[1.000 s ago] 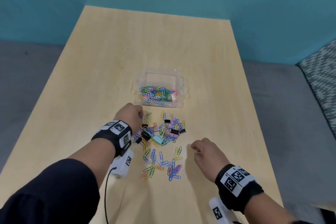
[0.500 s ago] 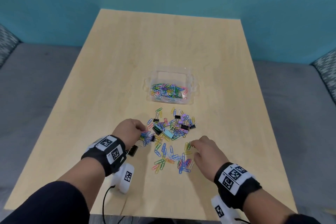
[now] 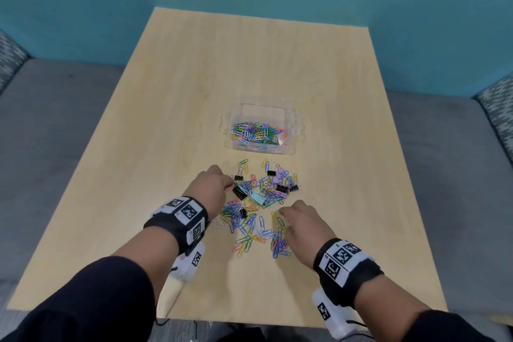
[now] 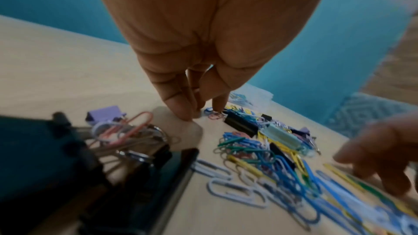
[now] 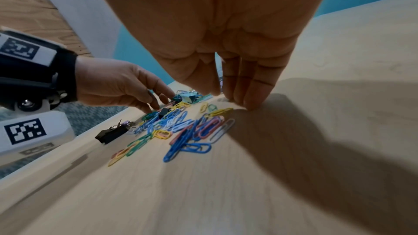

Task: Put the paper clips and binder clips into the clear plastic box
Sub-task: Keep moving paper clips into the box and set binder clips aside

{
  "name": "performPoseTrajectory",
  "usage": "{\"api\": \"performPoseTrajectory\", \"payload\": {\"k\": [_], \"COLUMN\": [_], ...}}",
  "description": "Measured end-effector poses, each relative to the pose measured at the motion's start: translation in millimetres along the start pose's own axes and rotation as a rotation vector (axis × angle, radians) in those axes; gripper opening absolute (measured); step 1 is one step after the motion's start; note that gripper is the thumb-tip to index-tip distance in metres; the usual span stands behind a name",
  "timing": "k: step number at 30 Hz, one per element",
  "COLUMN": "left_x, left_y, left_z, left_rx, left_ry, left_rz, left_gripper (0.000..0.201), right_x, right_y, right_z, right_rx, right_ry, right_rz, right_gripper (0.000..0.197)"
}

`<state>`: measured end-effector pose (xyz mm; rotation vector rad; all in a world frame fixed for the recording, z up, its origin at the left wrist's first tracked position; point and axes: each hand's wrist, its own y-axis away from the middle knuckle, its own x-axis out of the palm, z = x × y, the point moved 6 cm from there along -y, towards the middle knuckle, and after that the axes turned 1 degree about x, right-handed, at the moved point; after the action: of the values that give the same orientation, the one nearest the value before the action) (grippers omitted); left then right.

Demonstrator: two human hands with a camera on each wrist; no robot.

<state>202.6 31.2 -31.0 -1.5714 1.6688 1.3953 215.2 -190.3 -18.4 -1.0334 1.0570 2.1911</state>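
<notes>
A clear plastic box stands mid-table, partly filled with coloured paper clips. In front of it lies a loose pile of paper clips and binder clips, among them a black one and a light blue one. My left hand is at the pile's left edge, straight fingers and thumb tip down on the table by a pink clip. My right hand is at the right edge, straight fingertips on the wood. Neither hand holds anything.
The light wooden table has edges close to my forearms at the front. Another black binder clip lies under my left wrist. A teal wall rises behind the table and grey seating flanks both sides.
My right hand has moved in from beside the pile to touch its right edge. My left hand stays at the left edge, and the clips near it are bunched closer. The head view has shifted.
</notes>
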Motion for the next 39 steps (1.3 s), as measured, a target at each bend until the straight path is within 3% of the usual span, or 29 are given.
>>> {"api": "performPoseTrajectory", "payload": {"k": [5, 8, 16, 22, 25, 29, 32, 36, 39], "left_x": [12.1, 26.3, 31.5, 38.0, 33.5, 37.4, 35.1, 36.5, 39.6], "left_y": [22.2, 43.2, 54.2, 63.5, 69.4, 75.0, 73.6, 80.3, 83.3], "left_z": [-13.5, -25.5, -35.7, -35.0, -39.5, -52.5, -56.1, -61.7, -58.3], "left_rx": [0.08, 0.12, 0.009, 0.029, 0.137, 0.294, 0.353, 0.442, 0.429], "left_ry": [-0.127, -0.11, 0.074, 0.079, -0.004, -0.212, -0.249, -0.304, -0.342], "left_rz": [0.046, 0.091, 0.056, 0.074, -0.022, -0.015, -0.033, -0.003, 0.002], "left_gripper": [0.035, 0.035, 0.032, 0.033, 0.035, 0.046, 0.047, 0.042, 0.04], "right_x": [2.4, 2.7, 14.5, 14.4, 3.3, 3.8, 11.1, 11.1, 9.9], "right_y": [-0.2, 1.3, -11.8, -4.0, -0.5, -8.8, -8.5, -0.5, 7.2], "right_z": [3.0, 8.0, 43.4, 41.1, 29.6, 25.4, 27.0, 16.5, 4.1], "right_rx": [-0.021, -0.045, -0.196, -0.254, -0.224, -0.176, -0.192, -0.182, -0.165], "right_ry": [0.019, 0.064, 0.235, 0.311, 0.248, 0.274, 0.366, 0.378, 0.377], "right_rz": [-0.002, 0.002, -0.027, 0.012, -0.024, -0.02, 0.0, -0.028, -0.035], "right_gripper": [0.034, 0.033, 0.053, 0.031, 0.026, 0.051, 0.063, 0.059, 0.056]}}
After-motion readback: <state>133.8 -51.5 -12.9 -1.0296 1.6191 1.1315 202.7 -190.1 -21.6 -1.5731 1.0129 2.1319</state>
